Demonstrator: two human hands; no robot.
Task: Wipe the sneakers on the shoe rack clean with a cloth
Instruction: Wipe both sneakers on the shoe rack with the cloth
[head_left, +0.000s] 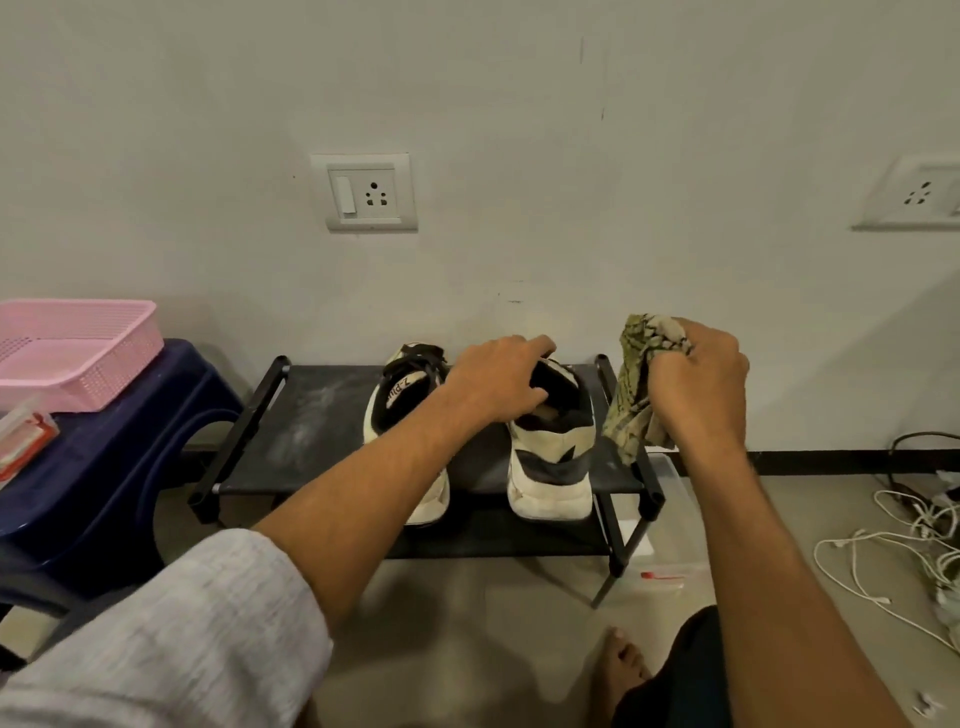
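Two white-and-black sneakers stand heel-toward-me on the top shelf of a low black shoe rack (311, 410). My left hand (501, 376) grips the right sneaker (550, 467) at its opening, thumb inside the collar. My left forearm partly hides the left sneaker (402, 395). My right hand (698, 384) holds a crumpled green patterned cloth (636, 395) just right of the rack's end, close to the right sneaker's side.
A blue plastic stool (104, 467) with a pink basket (78, 348) stands left of the rack. White cables (893, 551) lie on the floor at right. A clear plastic box (670, 535) sits behind the rack's right leg. My bare foot (626, 660) is below.
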